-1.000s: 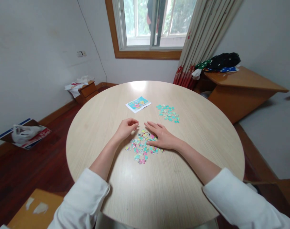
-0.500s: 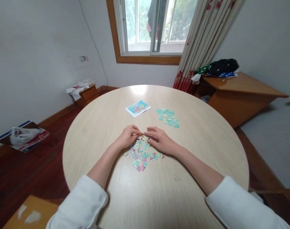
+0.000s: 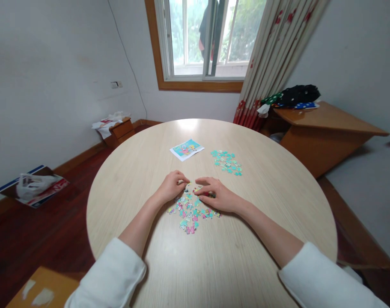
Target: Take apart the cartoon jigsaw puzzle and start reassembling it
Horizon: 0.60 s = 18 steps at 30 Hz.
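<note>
Mixed jigsaw pieces (image 3: 189, 207) in pink, turquoise, white and yellow lie in a loose heap near the middle of the table. At the heap's far left edge my left hand (image 3: 173, 186) is closed, thumb and fingers pinching a small yellowish puzzle piece (image 3: 189, 183). Over the right side of the heap, my right hand (image 3: 218, 194) has its fingers apart, the lower fingertips touching or just above the pieces. Its palm hides some of them. Beyond both hands lies a printed picture card (image 3: 186, 149) with a turquoise background and pink and yellow figures.
A separate group of mostly turquoise jigsaw pieces (image 3: 227, 162) lies to the right of the card. Everything rests on a round pale wooden table (image 3: 124, 175). A brown desk (image 3: 329, 124) with cloths stands at the right, and a window (image 3: 210, 42) is behind.
My right hand has drawn slightly away from the left, and its fingers have spread. The gap between the two hands is wider. The view has tilted a little upward.
</note>
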{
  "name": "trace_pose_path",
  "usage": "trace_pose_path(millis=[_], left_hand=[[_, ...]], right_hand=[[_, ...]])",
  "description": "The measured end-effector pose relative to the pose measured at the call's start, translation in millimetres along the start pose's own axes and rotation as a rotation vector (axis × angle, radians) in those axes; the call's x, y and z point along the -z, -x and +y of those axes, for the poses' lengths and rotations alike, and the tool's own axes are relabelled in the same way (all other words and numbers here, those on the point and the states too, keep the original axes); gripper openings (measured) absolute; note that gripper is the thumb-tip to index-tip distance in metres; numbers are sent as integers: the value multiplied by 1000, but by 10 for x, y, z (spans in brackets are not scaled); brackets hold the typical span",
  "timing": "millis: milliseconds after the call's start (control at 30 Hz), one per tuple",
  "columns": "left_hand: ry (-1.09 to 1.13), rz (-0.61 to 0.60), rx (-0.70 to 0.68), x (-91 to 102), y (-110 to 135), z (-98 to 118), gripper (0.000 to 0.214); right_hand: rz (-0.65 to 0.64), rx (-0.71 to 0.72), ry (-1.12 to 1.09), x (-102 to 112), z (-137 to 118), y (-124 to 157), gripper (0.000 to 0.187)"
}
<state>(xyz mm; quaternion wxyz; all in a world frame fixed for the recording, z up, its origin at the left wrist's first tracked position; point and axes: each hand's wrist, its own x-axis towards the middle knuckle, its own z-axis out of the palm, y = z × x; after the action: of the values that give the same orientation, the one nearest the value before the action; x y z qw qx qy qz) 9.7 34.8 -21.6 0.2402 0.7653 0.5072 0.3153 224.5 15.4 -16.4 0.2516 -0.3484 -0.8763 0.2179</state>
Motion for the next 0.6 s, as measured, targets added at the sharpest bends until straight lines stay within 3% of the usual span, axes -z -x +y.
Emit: trace_pose_path(millis=[233,400,600], left_hand=[[-33,21,20,13,-6,14,15],[-39,15,18,21,-4,18,14],[-27,18,22,2,10,13,19]], right_hand=[[46,-6,-52,13,-58,-28,11],[44,-13,-93,17,-75,-42,22],[98,-26,-168,0,-54,-52,19]])
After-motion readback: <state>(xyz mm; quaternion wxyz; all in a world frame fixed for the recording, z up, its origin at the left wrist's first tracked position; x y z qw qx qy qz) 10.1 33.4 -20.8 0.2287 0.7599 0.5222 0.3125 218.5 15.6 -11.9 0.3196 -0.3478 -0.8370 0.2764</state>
